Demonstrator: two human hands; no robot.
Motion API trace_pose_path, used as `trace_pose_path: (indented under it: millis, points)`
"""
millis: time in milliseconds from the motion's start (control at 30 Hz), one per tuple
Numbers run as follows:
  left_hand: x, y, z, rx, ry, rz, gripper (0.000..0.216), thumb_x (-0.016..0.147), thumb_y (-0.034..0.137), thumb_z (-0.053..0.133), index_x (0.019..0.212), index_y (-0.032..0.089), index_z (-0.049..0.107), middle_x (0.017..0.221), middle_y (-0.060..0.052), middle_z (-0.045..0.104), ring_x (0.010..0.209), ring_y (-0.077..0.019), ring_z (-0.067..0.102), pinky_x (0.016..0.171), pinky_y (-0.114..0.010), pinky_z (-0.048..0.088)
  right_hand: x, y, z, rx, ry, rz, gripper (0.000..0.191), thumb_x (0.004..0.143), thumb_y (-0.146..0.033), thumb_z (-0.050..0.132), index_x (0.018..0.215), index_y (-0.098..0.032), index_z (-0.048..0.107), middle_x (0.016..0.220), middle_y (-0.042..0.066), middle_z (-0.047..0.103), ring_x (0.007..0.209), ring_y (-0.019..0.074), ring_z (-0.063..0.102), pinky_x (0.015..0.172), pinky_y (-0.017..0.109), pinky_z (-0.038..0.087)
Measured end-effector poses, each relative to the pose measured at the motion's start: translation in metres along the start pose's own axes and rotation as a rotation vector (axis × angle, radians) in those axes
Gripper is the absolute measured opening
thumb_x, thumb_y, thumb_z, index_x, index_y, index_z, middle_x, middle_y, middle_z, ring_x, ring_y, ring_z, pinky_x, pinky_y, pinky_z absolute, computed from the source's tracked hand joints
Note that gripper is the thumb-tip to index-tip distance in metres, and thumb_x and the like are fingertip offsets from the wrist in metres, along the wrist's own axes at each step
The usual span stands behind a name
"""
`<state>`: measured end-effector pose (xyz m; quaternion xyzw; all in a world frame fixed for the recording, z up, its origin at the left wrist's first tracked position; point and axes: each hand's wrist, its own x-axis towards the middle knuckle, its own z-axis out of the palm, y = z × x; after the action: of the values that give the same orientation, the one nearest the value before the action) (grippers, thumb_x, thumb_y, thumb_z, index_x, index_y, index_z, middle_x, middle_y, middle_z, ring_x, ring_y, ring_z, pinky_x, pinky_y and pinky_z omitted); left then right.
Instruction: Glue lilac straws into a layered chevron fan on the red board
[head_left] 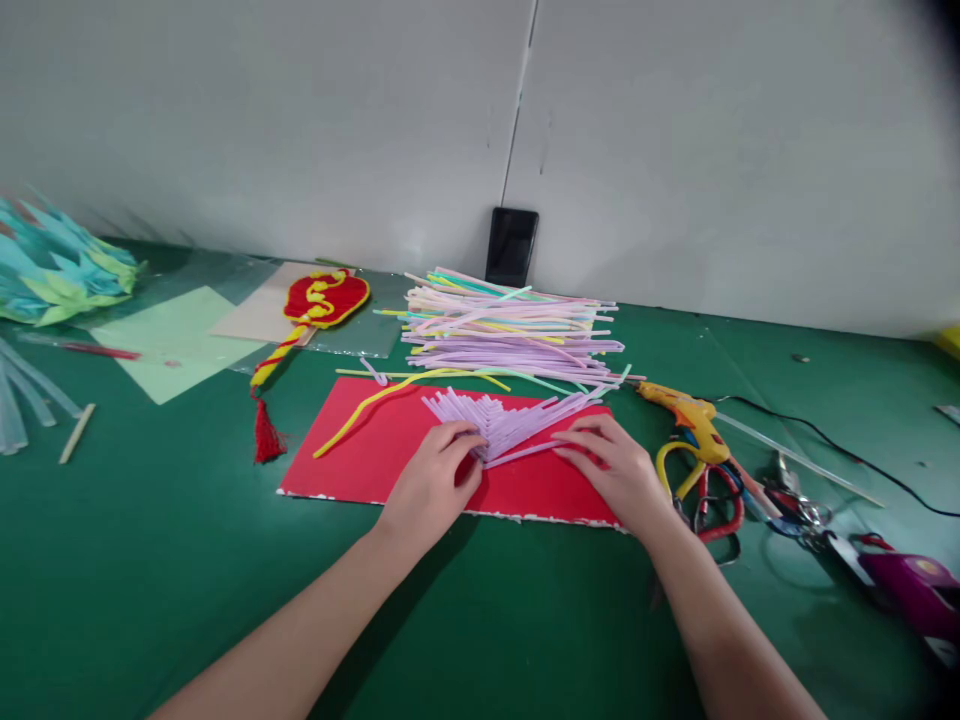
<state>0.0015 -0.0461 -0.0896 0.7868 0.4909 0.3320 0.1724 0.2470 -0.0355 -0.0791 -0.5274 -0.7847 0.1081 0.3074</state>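
Note:
On a red board (345, 470) lies a V-shaped piece of lilac pipe cleaners (517, 420), its strands braided together at the middle. My left hand (435, 470) is closed, thumb and fingers pinching the piece near its lower point; the fingers cover part of it. At the lower right, a single lilac pipe cleaner (523, 453) runs out from that point, and my right hand (615, 460) pinches its outer end. A bent yellow pipe cleaner (375, 396) rests across the board's upper left.
Behind the board is a pile of pastel pipe cleaners (510, 335), with a phone (512, 245) leaning on the wall. A yellow glue gun (688, 415) and several cutting tools (720, 500) lie right. A red fan-shaped ornament (328, 298) and green paper (176, 340) lie left.

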Motion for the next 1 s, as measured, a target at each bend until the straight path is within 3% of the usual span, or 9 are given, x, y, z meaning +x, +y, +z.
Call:
trace_pose_path:
  millis: [133,333,1000]
  points:
    - [0.0006,0.0017,-0.0016,0.014,-0.014,-0.003,0.025,0.082,0.010,0.052,0.103,0.021,0.059,0.113,-0.007,0.057,0.108,-0.0214,0.055,0.094,-0.041,0.049,0.0004,-0.0011,0.0104,-0.008,-0.043,-0.015,0.025,0.091,-0.030,0.045,0.097,-0.025,0.069,0.097,0.005,0.061,0.093,0.0175,0.059,0.083,0.032,0.049]
    - [0.0013,0.0019,-0.0022,0.027,-0.017,0.004,0.023,0.082,0.012,0.053,0.103,0.021,0.059,0.113,-0.007,0.057,0.108,-0.0221,0.055,0.093,-0.042,0.049,0.0022,0.0038,0.0076,0.019,-0.062,-0.026,0.026,0.091,-0.027,0.044,0.092,-0.025,0.070,0.096,0.005,0.062,0.090,0.0165,0.060,0.083,0.030,0.050]
    - [0.0005,-0.0001,-0.0010,0.011,-0.029,-0.003,0.021,0.083,0.013,0.053,0.102,0.021,0.058,0.113,-0.006,0.057,0.109,-0.0213,0.054,0.096,-0.042,0.048,0.0046,0.0053,0.0118,0.016,0.047,-0.023,0.024,0.090,-0.022,0.044,0.092,-0.024,0.068,0.096,0.005,0.064,0.093,0.0166,0.060,0.086,0.031,0.049]
